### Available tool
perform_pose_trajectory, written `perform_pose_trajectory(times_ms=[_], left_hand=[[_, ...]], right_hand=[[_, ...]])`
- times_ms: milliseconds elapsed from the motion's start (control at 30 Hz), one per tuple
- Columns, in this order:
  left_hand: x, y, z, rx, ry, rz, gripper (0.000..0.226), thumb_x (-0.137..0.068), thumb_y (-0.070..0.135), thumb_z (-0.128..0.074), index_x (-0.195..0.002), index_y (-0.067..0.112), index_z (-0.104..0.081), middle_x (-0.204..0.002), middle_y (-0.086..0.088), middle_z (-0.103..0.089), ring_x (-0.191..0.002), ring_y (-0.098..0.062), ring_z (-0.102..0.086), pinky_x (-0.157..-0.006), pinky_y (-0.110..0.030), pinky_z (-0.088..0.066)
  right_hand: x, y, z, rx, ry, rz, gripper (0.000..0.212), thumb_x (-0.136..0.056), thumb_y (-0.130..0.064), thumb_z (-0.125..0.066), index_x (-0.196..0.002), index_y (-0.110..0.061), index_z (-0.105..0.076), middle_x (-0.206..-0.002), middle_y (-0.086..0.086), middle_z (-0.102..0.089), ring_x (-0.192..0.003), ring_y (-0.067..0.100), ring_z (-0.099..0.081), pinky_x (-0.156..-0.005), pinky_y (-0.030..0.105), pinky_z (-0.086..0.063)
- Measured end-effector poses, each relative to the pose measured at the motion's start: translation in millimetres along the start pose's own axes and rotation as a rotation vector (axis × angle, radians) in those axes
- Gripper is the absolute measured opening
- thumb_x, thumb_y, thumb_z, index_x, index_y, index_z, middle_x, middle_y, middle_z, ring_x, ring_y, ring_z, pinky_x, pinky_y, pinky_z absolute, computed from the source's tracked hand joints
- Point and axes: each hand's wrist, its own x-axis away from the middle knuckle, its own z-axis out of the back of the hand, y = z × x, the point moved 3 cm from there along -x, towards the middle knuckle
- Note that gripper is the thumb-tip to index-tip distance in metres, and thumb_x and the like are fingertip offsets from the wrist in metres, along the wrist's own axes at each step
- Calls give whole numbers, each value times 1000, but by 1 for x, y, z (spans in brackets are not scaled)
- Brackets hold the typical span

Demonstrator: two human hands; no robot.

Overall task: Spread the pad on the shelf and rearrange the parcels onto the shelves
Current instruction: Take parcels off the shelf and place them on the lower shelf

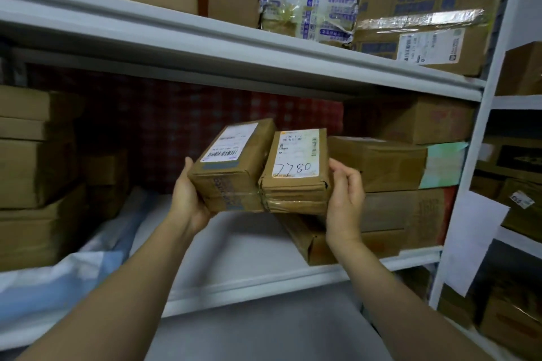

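Two small brown parcels are held side by side above the middle shelf (234, 246). My left hand (187, 202) grips the left parcel (231, 167), which carries a white barcode label. My right hand (344, 199) grips the right parcel (296, 170), whose label reads 7780 in handwriting. A white and light blue pad (73, 272) lies rumpled over the left part of the shelf. Below the held parcels another brown parcel (308, 240) lies on the shelf at its front edge.
Stacked cardboard boxes (32, 173) fill the shelf's left end and flat boxes (396, 173) its right end. The upper shelf (264, 58) holds taped cartons (311, 0). A white upright post (475, 155) separates a neighbouring rack with more boxes (519, 205).
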Motion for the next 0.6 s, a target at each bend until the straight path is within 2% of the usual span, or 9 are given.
perform_pose_trajectory(times_ms=[100, 167, 233, 300, 367, 433, 500, 533, 600], left_hand=[[24, 15, 36, -73, 25, 61, 76, -84, 81, -28, -107, 25, -74, -108, -3, -76, -101, -25, -69, -79, -41, -53], [46, 26, 59, -163, 21, 91, 69, -84, 79, -35, -97, 26, -77, -99, -2, -77, -87, -24, -73, -71, -38, -56], [68, 35, 79, -279, 0, 94, 46, -87, 62, -53, -104, 25, -75, -99, -2, -77, -83, -22, -73, -71, -37, -56], [91, 39, 102, -352, -2, 82, 31, -89, 41, -62, -111, 21, -71, -97, -3, -77, -81, -20, -72, -72, -36, -56], [111, 39, 120, -386, -25, 31, 26, -91, 30, -62, -113, 18, -69, -98, -4, -77, -79, -20, -74, -72, -36, -58], [130, 36, 137, -416, -27, -1, 34, -90, 25, -65, -123, 18, -64, -108, -5, -75, -89, -22, -73, -72, -35, -58], [148, 31, 159, -453, -12, -6, 52, -82, 25, -73, -131, 20, -55, -113, -3, -73, -96, -22, -72, -69, -33, -57], [156, 26, 170, -471, -8, 3, 67, -75, 25, -79, -135, 22, -50, -116, -2, -72, -100, -22, -71, -73, -35, -57], [169, 16, 188, -510, 1, 26, 94, -67, 15, -85, -147, 24, -35, -130, 0, -64, -109, -22, -66, -89, -37, -53]], right_hand=[[32, 0, -21, -44, 25, -97, 18, -100, -29, -49, -105, -23, -65, -115, -2, -69, -111, 15, -63, -98, 44, -51], [57, -1, -34, -69, 31, -171, 17, -100, -29, -49, -105, -24, -65, -112, -4, -69, -111, 16, -63, -96, 37, -51], [81, 4, -42, -73, 4, -306, 23, -100, -36, -47, -112, -24, -63, -110, -5, -69, -111, 16, -63, -92, 32, -50], [107, 15, -49, -59, -66, -491, 39, -97, -54, -44, -121, -27, -58, -114, -3, -69, -111, 18, -63, -98, 38, -48], [133, 24, -51, -15, -149, -625, 52, -90, -65, -47, -128, -29, -52, -115, -2, -70, -111, 19, -64, -102, 46, -47], [160, 29, -50, -4, -207, -700, 45, -88, -58, -59, -123, -31, -51, -114, -1, -71, -106, 21, -68, -97, 50, -51], [184, 31, -45, 7, -242, -757, 38, -86, -47, -68, -117, -32, -49, -114, 1, -70, -102, 22, -68, -91, 53, -54], [195, 33, -42, 31, -261, -798, 41, -84, -48, -70, -116, -35, -48, -116, 1, -70, -103, 24, -68, -89, 55, -54], [215, 36, -36, 117, -331, -888, 59, -71, -63, -72, -119, -39, -49, -117, 0, -70, -104, 26, -67, -80, 56, -55]])
